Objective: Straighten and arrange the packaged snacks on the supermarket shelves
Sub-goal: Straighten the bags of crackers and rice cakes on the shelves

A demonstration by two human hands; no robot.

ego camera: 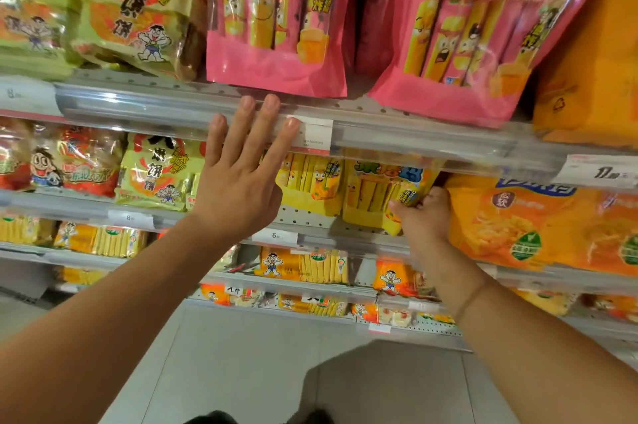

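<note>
Yellow plastic snack bag (383, 192), pinched at its edge by the right hand (423, 216), may tip forward off the shelf; the left hand (238, 178) is spread flat, holding nothing.

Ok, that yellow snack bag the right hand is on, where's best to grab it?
Grip the yellow bag by its free right edge, coming from the front right, where the right hand already pinches it. Its left side sits against another yellow bag, and the shelf rail covers the top.

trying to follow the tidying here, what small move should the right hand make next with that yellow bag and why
Probably push the yellow snack bag upright and back onto its shelf. The right hand grips its lower right corner, and the bag leans with its bottom corner past the shelf edge, unlike the yellow bag beside it. The left hand is open, fingers straight.
</note>
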